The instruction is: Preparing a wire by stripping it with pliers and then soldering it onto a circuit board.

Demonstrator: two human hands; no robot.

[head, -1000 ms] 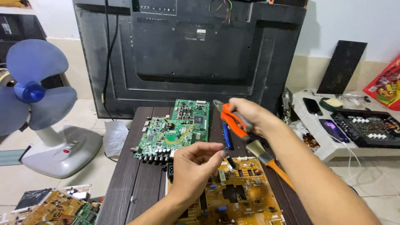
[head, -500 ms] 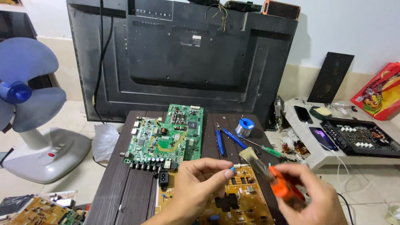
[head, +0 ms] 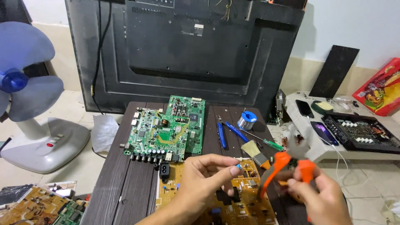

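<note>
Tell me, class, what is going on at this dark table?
A person works over a yellow circuit board on a dark table. The left hand pinches a tiny blue part between its fingertips. The right hand grips orange-handled pliers, blurred. Two green circuit boards, a brush and a solder spool lie behind.

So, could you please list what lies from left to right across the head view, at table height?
Fan → green circuit boards → blue pliers → solder spool → phone → black electronic unit → red package.

head-worn view, looking down and forward, close over dark table [head: 125, 175]
</note>
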